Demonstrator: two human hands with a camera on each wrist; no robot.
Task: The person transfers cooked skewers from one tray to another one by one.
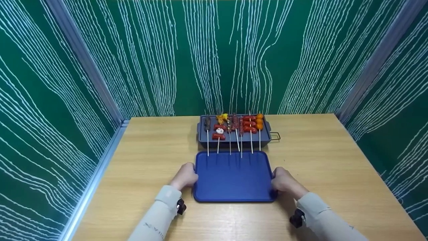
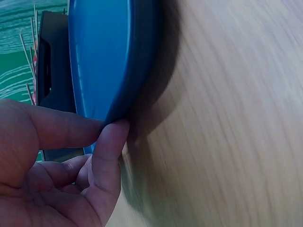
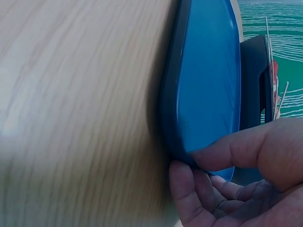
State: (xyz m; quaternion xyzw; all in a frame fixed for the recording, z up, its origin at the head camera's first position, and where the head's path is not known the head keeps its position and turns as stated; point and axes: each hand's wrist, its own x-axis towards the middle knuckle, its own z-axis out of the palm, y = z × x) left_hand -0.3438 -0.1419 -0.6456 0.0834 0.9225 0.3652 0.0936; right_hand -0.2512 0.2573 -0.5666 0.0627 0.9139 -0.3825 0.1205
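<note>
A blue rectangular tray [image 1: 234,180] lies in front of a dark grill [image 1: 200,142], its surface bare. My left hand [image 1: 186,175] pinches the tray's left rim between thumb and fingers, as the left wrist view shows close up. On the opposite side my right hand [image 1: 283,180] pinches the right rim, thumb on top and fingers underneath. Several skewers lie side by side on the grill, among them red sausage pieces [image 1: 250,124], orange balls [image 1: 259,122] and dark meat [image 1: 207,124]. Their bare sticks point toward me and overhang the tray's far edge.
The wooden table [image 1: 150,140] runs up to a green wall [image 1: 147,60] with white wavy lines. A wire handle [image 1: 275,136] sticks out from the grill's right side. Side walls with metal posts [image 1: 90,60] flank the table.
</note>
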